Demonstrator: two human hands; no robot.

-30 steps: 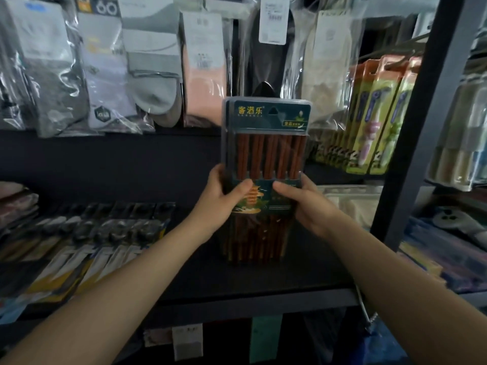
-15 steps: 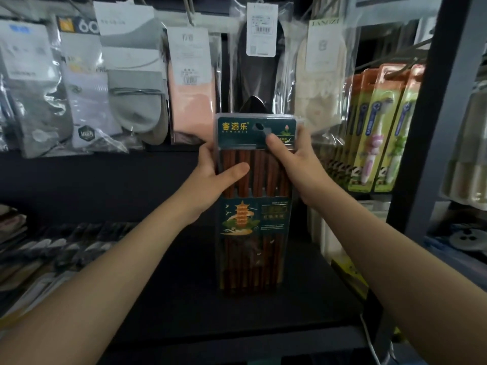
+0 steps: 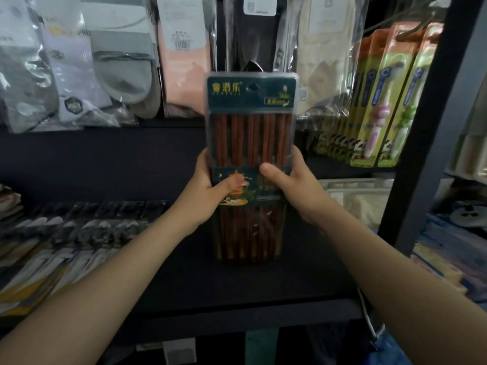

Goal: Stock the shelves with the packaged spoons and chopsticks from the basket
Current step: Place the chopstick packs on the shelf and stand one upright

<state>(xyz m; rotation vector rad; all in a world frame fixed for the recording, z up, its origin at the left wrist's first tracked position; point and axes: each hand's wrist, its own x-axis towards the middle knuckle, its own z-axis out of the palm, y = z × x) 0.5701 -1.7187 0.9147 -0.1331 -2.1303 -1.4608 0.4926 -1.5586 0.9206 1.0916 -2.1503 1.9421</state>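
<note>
The left hand (image 3: 203,197) and the right hand (image 3: 297,193) both grip the pack of chopsticks (image 3: 250,164) at its middle, one on each side edge. Each grip is closed round the pack: the thumbs press on the printed front band and the other fingers wrap behind, out of sight. The pack stands upright, label end up, with dark red-brown chopsticks showing through its clear cover above and below the hands. Its lower end is at or just above the dark shelf (image 3: 184,280); whether it touches cannot be told.

Left of the pack, on the same shelf, lies a row of packaged spoons (image 3: 66,241), overlapping one another. Right of the pack, past the dark upright post (image 3: 421,143), sits a pale tray-like package (image 3: 355,196), its contents unclear. Behind the pack hang bagged socks (image 3: 118,75) to the left and a black item in a clear bag straight above it. To the right of the pack, further back, hang carded children's toothbrushes (image 3: 379,111) in a tight row.
</note>
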